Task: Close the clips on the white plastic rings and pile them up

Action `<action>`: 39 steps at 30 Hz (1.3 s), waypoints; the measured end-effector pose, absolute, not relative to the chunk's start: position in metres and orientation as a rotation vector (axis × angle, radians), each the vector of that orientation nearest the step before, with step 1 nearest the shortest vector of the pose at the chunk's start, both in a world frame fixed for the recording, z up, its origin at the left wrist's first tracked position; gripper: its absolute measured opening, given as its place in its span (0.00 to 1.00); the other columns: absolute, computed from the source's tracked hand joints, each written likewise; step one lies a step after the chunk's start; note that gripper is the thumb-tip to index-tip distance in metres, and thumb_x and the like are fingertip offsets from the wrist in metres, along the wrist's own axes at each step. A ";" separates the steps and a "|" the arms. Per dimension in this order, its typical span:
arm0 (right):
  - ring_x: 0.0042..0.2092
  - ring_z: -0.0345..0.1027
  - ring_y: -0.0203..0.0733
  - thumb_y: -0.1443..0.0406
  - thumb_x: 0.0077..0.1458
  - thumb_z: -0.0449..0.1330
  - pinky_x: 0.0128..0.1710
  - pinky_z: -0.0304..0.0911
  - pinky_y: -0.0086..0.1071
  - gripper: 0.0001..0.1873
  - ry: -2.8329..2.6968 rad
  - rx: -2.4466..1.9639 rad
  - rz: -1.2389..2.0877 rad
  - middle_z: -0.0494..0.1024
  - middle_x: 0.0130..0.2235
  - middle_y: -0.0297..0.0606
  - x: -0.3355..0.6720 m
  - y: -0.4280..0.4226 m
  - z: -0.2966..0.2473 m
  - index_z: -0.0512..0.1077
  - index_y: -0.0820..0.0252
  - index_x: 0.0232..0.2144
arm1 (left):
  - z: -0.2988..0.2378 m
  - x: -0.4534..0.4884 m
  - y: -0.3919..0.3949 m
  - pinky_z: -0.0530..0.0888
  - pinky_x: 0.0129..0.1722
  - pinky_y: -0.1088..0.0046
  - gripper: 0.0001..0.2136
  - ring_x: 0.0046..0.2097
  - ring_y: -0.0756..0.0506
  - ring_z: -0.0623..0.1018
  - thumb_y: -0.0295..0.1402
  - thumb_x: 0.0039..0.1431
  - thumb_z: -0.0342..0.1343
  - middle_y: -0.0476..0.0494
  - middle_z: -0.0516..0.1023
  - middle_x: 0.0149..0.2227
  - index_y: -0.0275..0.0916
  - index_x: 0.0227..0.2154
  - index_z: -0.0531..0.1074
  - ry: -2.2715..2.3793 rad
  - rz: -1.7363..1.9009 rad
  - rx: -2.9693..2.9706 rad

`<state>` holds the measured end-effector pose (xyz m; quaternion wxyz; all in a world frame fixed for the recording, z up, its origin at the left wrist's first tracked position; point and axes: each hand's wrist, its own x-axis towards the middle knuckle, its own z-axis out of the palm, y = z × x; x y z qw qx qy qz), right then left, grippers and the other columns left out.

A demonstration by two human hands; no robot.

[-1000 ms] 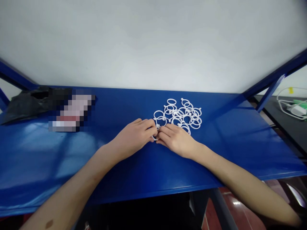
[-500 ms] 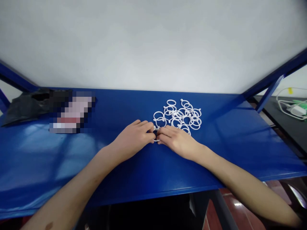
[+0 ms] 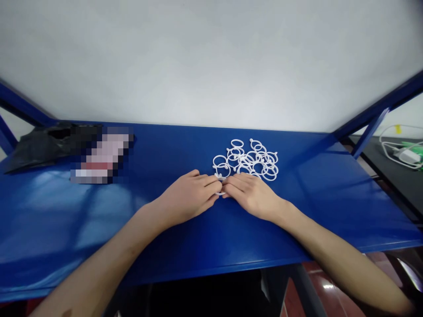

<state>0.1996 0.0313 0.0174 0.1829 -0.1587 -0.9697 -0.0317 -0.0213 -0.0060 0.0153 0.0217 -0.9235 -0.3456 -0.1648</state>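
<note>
My left hand (image 3: 188, 198) and my right hand (image 3: 253, 193) meet fingertip to fingertip on a blue shelf (image 3: 165, 229). Together they pinch one small white plastic ring (image 3: 220, 191), most of it hidden by the fingers. Both hands have their fingers curled closed on it. Just beyond the fingertips lies a heap of several white plastic rings (image 3: 251, 159), overlapping one another on the shelf.
A black crumpled bag (image 3: 39, 143) and a blurred-out pinkish object (image 3: 101, 154) lie at the shelf's back left. Blue frame struts (image 3: 373, 116) rise at the right. White cables and a charger (image 3: 405, 152) rest on a dark surface to the far right.
Both hands stay pinched on the same ring, shifting slightly to the right and nearer; the view has drifted a little. The heap of rings has not moved.
</note>
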 end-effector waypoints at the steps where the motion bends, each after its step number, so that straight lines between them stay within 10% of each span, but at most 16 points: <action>1: 0.33 0.65 0.39 0.67 0.71 0.47 0.36 0.61 0.34 0.16 -2.730 -0.443 -0.089 0.75 0.32 0.38 0.200 0.031 0.019 0.70 0.62 0.32 | 0.016 -0.021 -0.006 0.63 0.37 0.67 0.12 0.34 0.47 0.73 0.34 0.72 0.45 0.47 0.77 0.35 0.38 0.37 0.71 -1.071 -0.516 -2.861; 24: 0.27 0.59 0.36 0.70 0.70 0.48 0.30 0.50 0.35 0.17 -2.643 -0.645 -0.469 0.72 0.27 0.34 0.190 0.016 0.019 0.69 0.61 0.28 | 0.009 -0.003 -0.010 0.59 0.29 0.66 0.13 0.22 0.48 0.70 0.26 0.71 0.42 0.47 0.74 0.27 0.37 0.30 0.66 -1.123 -0.578 -2.451; 34: 0.48 0.75 0.40 0.66 0.70 0.52 0.41 0.70 0.32 0.13 -2.532 -0.536 -0.254 0.77 0.55 0.46 0.200 0.037 0.017 0.69 0.65 0.53 | 0.004 -0.024 0.003 0.66 0.30 0.71 0.11 0.30 0.48 0.76 0.32 0.72 0.45 0.47 0.78 0.33 0.37 0.37 0.71 -1.263 -0.750 -2.573; 39: 0.47 0.76 0.43 0.64 0.68 0.55 0.42 0.74 0.35 0.15 -2.441 -0.721 -0.203 0.78 0.51 0.47 0.214 0.047 0.025 0.70 0.64 0.54 | 0.004 -0.052 0.019 0.70 0.34 0.70 0.13 0.39 0.45 0.79 0.31 0.71 0.45 0.43 0.79 0.42 0.39 0.47 0.74 -1.644 -0.669 -2.424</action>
